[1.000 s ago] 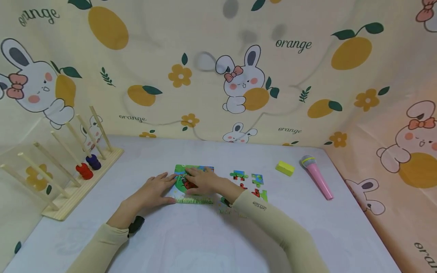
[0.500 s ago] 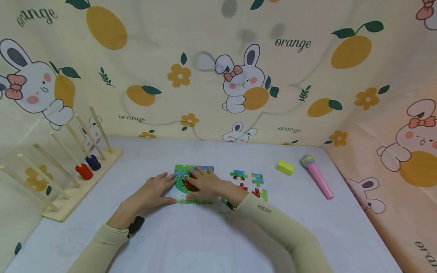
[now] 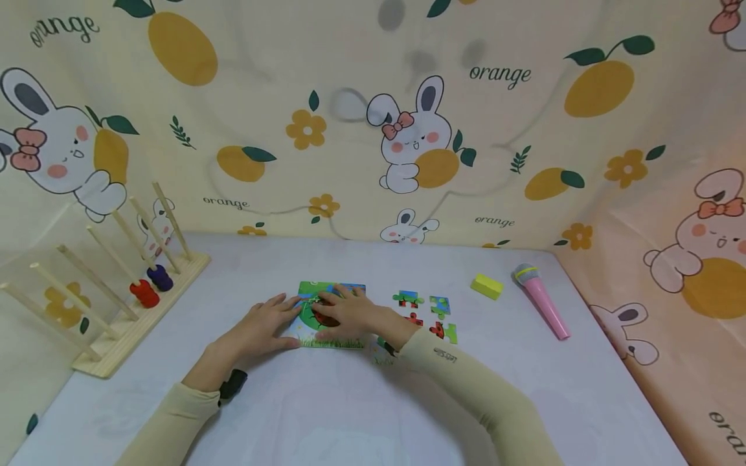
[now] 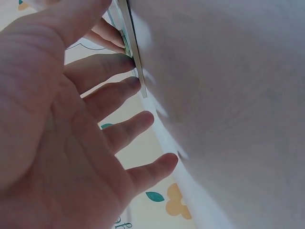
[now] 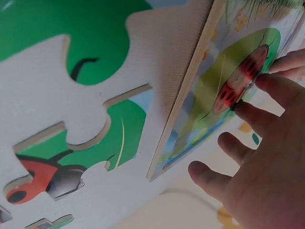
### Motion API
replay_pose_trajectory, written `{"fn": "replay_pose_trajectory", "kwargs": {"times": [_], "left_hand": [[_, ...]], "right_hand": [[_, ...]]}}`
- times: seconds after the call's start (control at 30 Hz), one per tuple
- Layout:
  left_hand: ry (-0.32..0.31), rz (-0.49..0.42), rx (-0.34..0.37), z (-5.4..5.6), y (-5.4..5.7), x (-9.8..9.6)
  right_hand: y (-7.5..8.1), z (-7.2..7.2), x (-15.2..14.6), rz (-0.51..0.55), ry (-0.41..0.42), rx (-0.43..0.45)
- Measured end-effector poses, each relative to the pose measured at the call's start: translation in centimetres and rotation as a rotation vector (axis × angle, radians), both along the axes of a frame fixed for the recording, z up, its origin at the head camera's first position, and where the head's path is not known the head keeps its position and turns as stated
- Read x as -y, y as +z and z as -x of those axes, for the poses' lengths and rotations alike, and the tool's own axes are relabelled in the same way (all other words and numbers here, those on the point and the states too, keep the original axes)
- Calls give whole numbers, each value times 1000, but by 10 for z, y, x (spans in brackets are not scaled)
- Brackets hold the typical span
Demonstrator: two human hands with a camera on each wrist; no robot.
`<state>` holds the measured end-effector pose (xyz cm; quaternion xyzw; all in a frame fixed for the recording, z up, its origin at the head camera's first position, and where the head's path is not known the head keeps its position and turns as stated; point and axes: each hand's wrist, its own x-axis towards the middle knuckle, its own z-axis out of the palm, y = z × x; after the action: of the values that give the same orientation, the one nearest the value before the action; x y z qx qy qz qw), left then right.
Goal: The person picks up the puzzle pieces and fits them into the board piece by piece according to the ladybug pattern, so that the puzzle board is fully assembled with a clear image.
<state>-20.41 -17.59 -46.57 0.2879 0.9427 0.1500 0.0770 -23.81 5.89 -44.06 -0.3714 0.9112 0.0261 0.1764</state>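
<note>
A flat, square picture board with a red ladybug on a green leaf lies on the table. My left hand rests at its left edge, fingers spread and fairly straight; in the left wrist view the fingertips touch the edge of the board. Over the right part of the board lies my right hand, its fingertips on the ladybug picture in the right wrist view. Its fingers are extended and slightly bent. Loose jigsaw pieces lie just right of the board, some hidden by the right forearm.
At the left stands a wooden peg rack with red rings and dark blue rings. A yellow block and a pink toy microphone lie at the right. A printed cloth wall backs the white table.
My right hand has shifted slightly over the board, a little rightward and then back. The left hand and the board have stayed in place.
</note>
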Motion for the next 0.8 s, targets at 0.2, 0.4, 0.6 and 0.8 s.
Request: {"fn": "replay_pose_trajectory", "kwargs": {"times": [0.2, 0.4, 0.6, 0.8], "left_hand": [[-7, -7, -4, 0, 0, 1], [-14, -20, -12, -1, 0, 1], [-12, -11, -9, 0, 0, 0], [1, 13, -2, 0, 2, -2]], "right_hand": [[1, 2, 2, -2, -1, 17], [2, 3, 2, 14, 7, 26], [2, 4, 0, 46, 5, 39], [1, 13, -24, 214, -25, 39]]}}
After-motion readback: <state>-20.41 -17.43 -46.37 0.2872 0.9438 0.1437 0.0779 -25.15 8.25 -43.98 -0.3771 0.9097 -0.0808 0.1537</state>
